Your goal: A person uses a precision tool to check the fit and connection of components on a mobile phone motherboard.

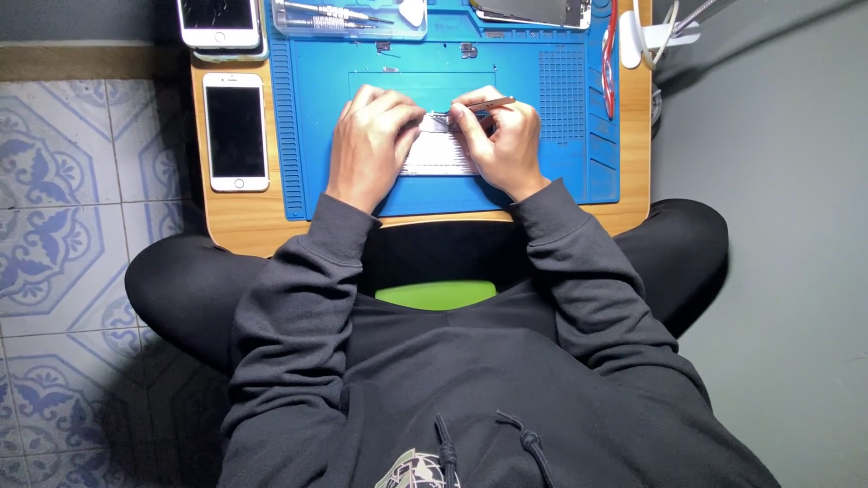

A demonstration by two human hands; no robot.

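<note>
A small opened phone body (440, 154) lies on the blue work mat (316, 117), mostly covered by my hands. My left hand (369, 145) rests on its left side, fingers curled over the top edge and pinning it down. My right hand (500, 140) grips thin metal tweezers (479, 106), their tip pointing left toward the phone's upper edge between my two hands.
A white phone (235, 131) lies face up on the wooden table (240, 221) left of the mat, another phone (219, 22) behind it. A clear tool case (348, 18), a white pick (412, 12), a phone screen part (533, 11) and a lamp base (646, 38) line the far edge.
</note>
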